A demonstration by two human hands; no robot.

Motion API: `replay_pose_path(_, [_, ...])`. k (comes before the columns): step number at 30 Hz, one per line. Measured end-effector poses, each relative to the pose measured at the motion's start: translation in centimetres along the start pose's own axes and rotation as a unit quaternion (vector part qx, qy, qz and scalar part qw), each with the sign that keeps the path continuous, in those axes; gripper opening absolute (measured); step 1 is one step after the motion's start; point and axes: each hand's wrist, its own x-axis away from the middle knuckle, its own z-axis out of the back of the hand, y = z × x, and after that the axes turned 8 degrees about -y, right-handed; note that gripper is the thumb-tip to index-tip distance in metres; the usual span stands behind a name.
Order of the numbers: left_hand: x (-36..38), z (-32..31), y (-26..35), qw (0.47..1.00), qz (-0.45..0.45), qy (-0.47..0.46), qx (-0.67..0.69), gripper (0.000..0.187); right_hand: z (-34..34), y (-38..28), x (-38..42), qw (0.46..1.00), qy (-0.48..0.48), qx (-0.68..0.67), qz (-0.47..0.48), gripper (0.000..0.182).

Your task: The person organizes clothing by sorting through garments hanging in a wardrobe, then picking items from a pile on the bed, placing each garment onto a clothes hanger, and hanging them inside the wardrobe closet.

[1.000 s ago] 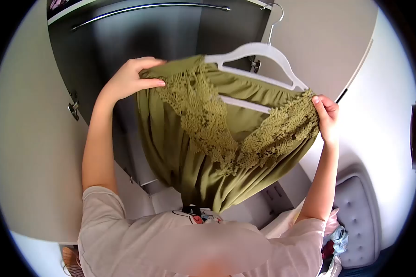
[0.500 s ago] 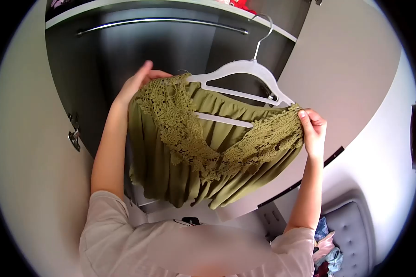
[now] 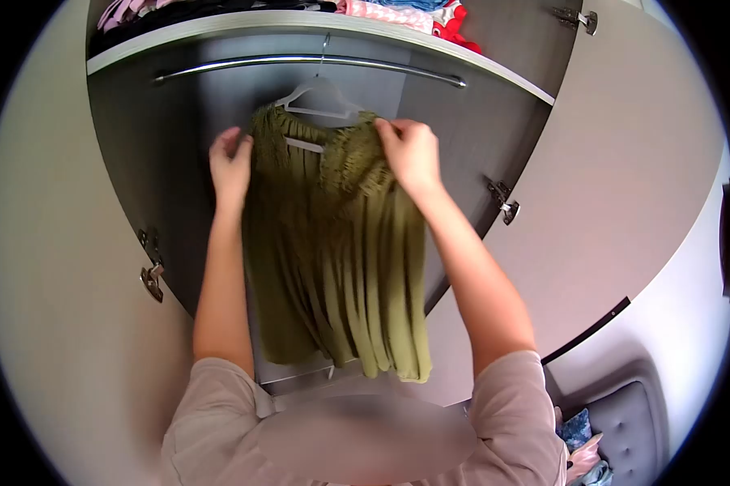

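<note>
A olive-green blouse [image 3: 340,243] with a lace yoke hangs on a white hanger [image 3: 320,97] in front of me. The hanger's metal hook reaches up over the wardrobe's metal rod [image 3: 259,61]. My right hand [image 3: 413,158] pinches the lace at the blouse's right shoulder. At the left shoulder, my left hand [image 3: 231,166] is beside the fabric, its slightly blurred fingers curved and apart. Whether those fingertips touch the cloth is hard to make out. The lower part of the blouse falls straight down.
Above the rod, a shelf [image 3: 211,28] bears folded clothes [image 3: 389,16] and a red item [image 3: 456,28]. Wardrobe doors stand open on both sides, with hinges [image 3: 504,201] showing. A grey tufted headboard [image 3: 628,421] with clothes beside it is at lower right.
The blouse and hanger have moved away from me and left, from tilted to upright, with the hook now at the rod. Both hands have moved with it; the left has come off the shoulder's top.
</note>
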Motion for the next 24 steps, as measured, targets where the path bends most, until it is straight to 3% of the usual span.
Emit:
replay_pose_path(3, [6.9,-1.6,4.6,0.995,0.059,-0.056,0.056,0.036,-1.2,-2.4,1.2,0.998,0.024,0.047,-0.022,0.035])
replay_pose_path(4, [2.4,-2.7,-0.2,0.995,0.084,-0.055,0.025,0.04,-8.5,-0.3,-5.2,0.999,-0.008,0.011,-0.044,0.035])
replay_pose_path(5, [4.3,-3.5,1.6,0.992,0.11,-0.06,0.015,0.044,-8.0,-0.6,-4.6,0.998,-0.033,0.003,-0.056,0.035])
replay_pose_path(9, [1.6,-10.8,-3.2,0.978,0.191,-0.045,0.068,0.065,-16.1,6.0,-8.7,0.994,-0.1,-0.004,-0.046,0.036])
replay_pose_path(10, [1.7,-10.4,-2.9,0.975,0.203,-0.044,0.082,0.069,-17.1,5.9,-7.8,0.991,-0.125,-0.032,-0.019,0.032])
replay_pose_path(11, [-0.6,-8.1,-7.6,0.966,0.218,-0.067,0.122,0.072,-22.7,4.4,-7.6,0.99,-0.137,-0.02,0.006,0.027])
replay_pose_path(12, [0.5,-7.3,-6.7,0.967,0.219,-0.07,0.105,0.078,-20.8,2.7,-4.8,0.981,-0.175,-0.057,0.055,0.03])
replay_pose_path(13, [1.3,-6.0,-5.8,0.951,0.214,-0.123,0.187,0.081,-22.6,2.9,-2.6,0.973,-0.145,-0.081,0.163,0.038])
replay_pose_path(14, [2.0,-5.0,-7.0,0.939,0.227,-0.133,0.221,0.082,-21.9,2.5,0.2,0.968,-0.157,-0.083,0.178,0.043])
replay_pose_path(16, [4.5,-3.6,-0.5,0.963,0.224,-0.122,0.087,0.087,-18.0,1.8,7.3,0.954,-0.185,-0.103,0.213,0.049])
replay_pose_path(17, [6.0,-3.3,0.5,0.963,0.223,-0.09,0.118,0.089,-15.9,2.0,11.3,0.944,-0.199,-0.121,0.232,0.051])
replay_pose_path(18, [7.4,-6.3,-1.0,0.958,0.227,-0.118,0.13,0.089,-14.8,6.1,14.7,0.934,-0.279,-0.121,0.186,0.052])
replay_pose_path(19, [7.9,-6.4,-1.7,0.957,0.222,-0.126,0.14,0.088,-14.6,8.1,18.5,0.906,-0.375,-0.136,0.145,0.051])
replay_pose_path(21, [9.5,-5.9,-4.0,0.975,0.162,-0.149,-0.021,0.08,-16.0,12.7,28.4,0.852,-0.513,-0.08,0.069,0.044])
replay_pose_path(22, [10.4,-5.9,-5.3,0.973,0.126,-0.163,-0.1,0.076,-15.8,15.0,32.8,0.779,-0.625,-0.053,-0.001,0.044])
replay_pose_path(23, [11.5,-5.7,-8.0,0.973,0.12,-0.161,-0.113,0.068,-14.2,16.1,36.9,0.744,-0.663,-0.007,-0.077,0.043])
replay_pose_path(24, [12.6,-5.4,-11.6,0.973,0.11,-0.162,-0.122,0.059,-15.0,19.5,43.4,0.648,-0.749,0.065,-0.121,0.044])
